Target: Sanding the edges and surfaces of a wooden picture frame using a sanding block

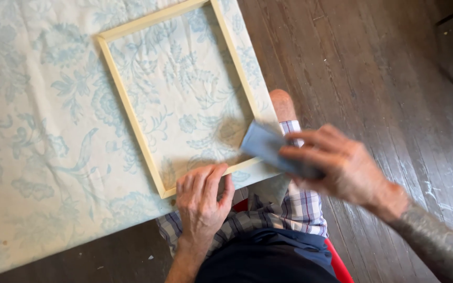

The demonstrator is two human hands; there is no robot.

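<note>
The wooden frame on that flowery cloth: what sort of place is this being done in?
Probably a home or hobby room: a bare wooden frame lies on a floral tablecloth above a worn plank floor, while the right hand holds a sanding block.

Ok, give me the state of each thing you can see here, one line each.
Wooden frame: unpainted, flat on the cloth.
Floral cloth: spread over the table.
Left hand: pressing down the frame's near rail.
Right hand: gripping the block.
Blue-grey block: motion-blurred, at the frame's corner.

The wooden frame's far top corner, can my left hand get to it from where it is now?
Probably yes: the left hand already presses the wooden frame at its near rail, with only bare floral cloth between.
</note>
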